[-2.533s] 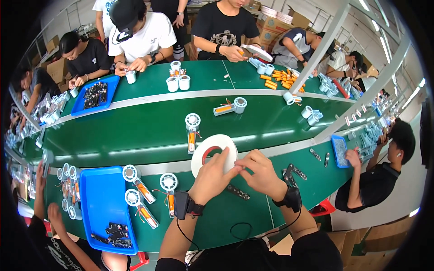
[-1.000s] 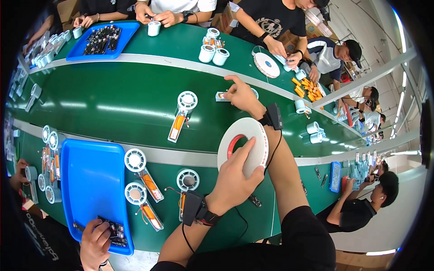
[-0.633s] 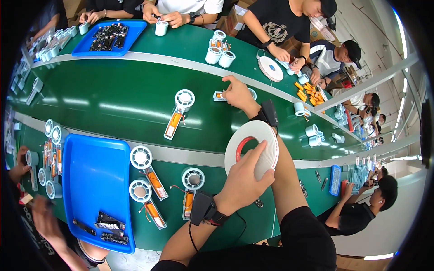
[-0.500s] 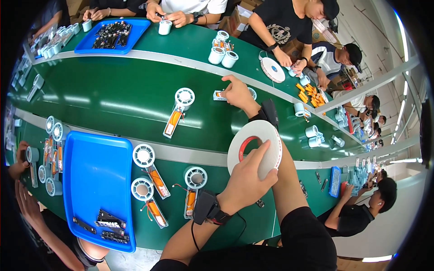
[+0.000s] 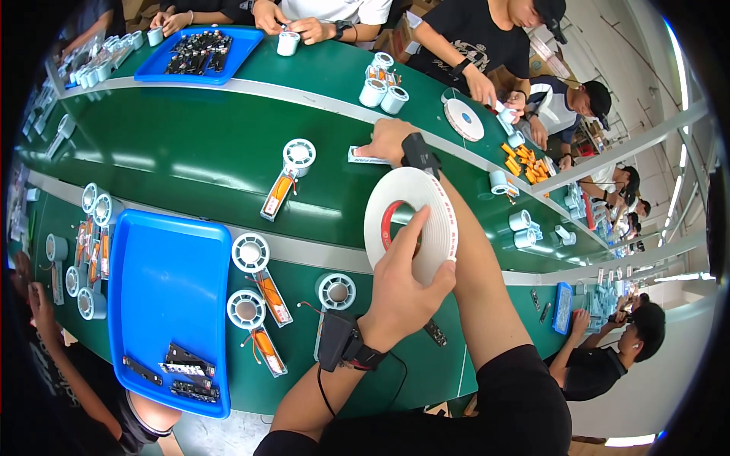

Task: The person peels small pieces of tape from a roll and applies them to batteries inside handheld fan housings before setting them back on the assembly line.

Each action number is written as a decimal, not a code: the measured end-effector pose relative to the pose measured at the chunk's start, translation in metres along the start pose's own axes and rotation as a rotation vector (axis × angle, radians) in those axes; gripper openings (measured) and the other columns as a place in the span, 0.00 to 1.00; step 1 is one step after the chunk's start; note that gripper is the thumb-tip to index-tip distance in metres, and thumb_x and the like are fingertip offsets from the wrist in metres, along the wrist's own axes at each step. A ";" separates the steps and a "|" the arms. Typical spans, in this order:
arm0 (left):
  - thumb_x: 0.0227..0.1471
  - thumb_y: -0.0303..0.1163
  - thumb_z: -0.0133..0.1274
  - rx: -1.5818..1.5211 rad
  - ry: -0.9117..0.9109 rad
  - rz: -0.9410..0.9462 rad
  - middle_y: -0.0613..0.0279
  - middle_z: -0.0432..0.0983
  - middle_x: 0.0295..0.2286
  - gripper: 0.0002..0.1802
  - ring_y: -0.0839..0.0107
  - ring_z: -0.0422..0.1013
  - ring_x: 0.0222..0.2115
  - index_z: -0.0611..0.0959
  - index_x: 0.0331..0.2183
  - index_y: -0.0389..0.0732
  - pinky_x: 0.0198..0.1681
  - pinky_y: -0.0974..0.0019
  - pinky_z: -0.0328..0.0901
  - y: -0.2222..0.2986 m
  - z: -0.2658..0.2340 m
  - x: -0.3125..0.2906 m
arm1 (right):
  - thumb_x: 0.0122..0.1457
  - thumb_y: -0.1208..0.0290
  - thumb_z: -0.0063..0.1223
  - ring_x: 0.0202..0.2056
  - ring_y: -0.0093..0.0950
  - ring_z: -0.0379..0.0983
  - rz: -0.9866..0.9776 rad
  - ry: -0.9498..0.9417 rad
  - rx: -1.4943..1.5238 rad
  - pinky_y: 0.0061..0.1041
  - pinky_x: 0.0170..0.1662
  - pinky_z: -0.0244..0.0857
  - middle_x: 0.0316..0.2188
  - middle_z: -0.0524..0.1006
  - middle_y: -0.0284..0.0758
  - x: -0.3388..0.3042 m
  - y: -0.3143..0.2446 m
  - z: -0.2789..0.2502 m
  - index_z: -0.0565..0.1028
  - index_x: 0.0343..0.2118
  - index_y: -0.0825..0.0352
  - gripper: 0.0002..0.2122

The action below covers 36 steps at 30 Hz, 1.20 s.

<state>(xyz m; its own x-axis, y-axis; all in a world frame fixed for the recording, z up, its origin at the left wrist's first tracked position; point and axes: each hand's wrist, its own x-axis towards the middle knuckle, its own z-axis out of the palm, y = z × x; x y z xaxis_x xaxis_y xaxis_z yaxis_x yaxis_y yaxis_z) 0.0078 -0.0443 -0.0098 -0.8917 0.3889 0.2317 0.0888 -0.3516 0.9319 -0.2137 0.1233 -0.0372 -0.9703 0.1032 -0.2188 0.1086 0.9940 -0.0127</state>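
Note:
My left hand [image 5: 407, 292] holds a large roll of white double-sided tape [image 5: 380, 220] with a red core, its fingers lying across the roll's side. Stretched over the green conveyor belt, my right hand [image 5: 389, 142] is closed on a handheld fan housing [image 5: 366, 157]. Only its pale handle end shows; the rest is hidden under the hand. Left of it on the belt lies another fan housing [image 5: 299, 154] with an orange battery in its open handle. Beneath my left wrist, a further fan housing [image 5: 336, 292] on the near table is partly covered.
A blue tray [image 5: 169, 281] with several circuit boards stands at the near left, with fan housings on both sides. Across the belt are another blue tray [image 5: 242, 55], a tape reel [image 5: 464, 120] and orange batteries [image 5: 526, 163]. Co-workers sit along the far side; metal rails edge the belt.
My right hand has come down over the fan housing, covering its round head, and its pointing finger has folded in. The tape roll has moved slightly left and up in the view.

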 end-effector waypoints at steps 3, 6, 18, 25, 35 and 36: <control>0.52 0.26 0.57 -0.084 -0.011 -0.012 0.44 0.74 0.51 0.39 0.64 0.73 0.51 0.63 0.64 0.31 0.55 0.62 0.65 0.003 0.005 0.003 | 0.47 0.53 0.70 0.37 0.46 0.81 0.071 -0.152 0.035 0.40 0.43 0.74 0.32 0.82 0.49 -0.003 0.028 -0.023 0.83 0.34 0.69 0.22; 0.53 0.24 0.56 -0.149 -0.057 -0.016 0.44 0.73 0.52 0.39 0.64 0.72 0.52 0.62 0.64 0.30 0.57 0.63 0.65 0.002 0.014 0.002 | 0.48 0.54 0.69 0.36 0.46 0.80 0.018 -0.079 0.145 0.39 0.42 0.74 0.30 0.82 0.48 0.008 0.060 -0.009 0.83 0.35 0.68 0.21; 0.54 0.25 0.55 -0.196 0.010 -0.006 0.44 0.72 0.53 0.39 0.63 0.71 0.53 0.61 0.64 0.29 0.57 0.61 0.64 0.008 0.002 0.002 | 0.55 0.68 0.58 0.35 0.43 0.79 -0.535 0.284 0.192 0.41 0.40 0.72 0.30 0.82 0.41 0.036 0.010 0.027 0.83 0.36 0.60 0.08; 0.54 0.25 0.56 -0.149 0.016 0.028 0.42 0.69 0.56 0.39 0.62 0.70 0.54 0.60 0.64 0.29 0.59 0.61 0.63 0.002 -0.006 -0.002 | 0.56 0.68 0.59 0.35 0.43 0.79 -0.229 0.300 0.495 0.41 0.39 0.72 0.30 0.83 0.40 0.024 -0.033 0.044 0.82 0.37 0.59 0.07; 0.57 0.28 0.55 -0.148 0.222 0.076 0.44 0.73 0.52 0.37 0.61 0.73 0.51 0.62 0.64 0.30 0.54 0.61 0.67 -0.002 -0.012 0.006 | 0.53 0.70 0.66 0.41 0.39 0.80 -0.160 0.959 0.427 0.36 0.43 0.72 0.42 0.81 0.40 0.026 -0.067 0.048 0.80 0.42 0.62 0.13; 0.58 0.28 0.54 -0.126 0.327 0.066 0.44 0.73 0.52 0.37 0.61 0.72 0.51 0.62 0.64 0.30 0.54 0.61 0.66 -0.001 -0.021 0.006 | 0.53 0.70 0.66 0.41 0.39 0.80 -0.163 0.965 0.433 0.36 0.43 0.72 0.42 0.81 0.40 0.016 -0.070 0.046 0.80 0.42 0.62 0.13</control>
<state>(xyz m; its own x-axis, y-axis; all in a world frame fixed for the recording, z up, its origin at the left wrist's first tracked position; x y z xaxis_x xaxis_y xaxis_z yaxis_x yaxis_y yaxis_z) -0.0072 -0.0598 -0.0156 -0.9826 0.0754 0.1697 0.1139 -0.4770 0.8715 -0.2269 0.0535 -0.0845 -0.7205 0.1440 0.6784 -0.1542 0.9204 -0.3592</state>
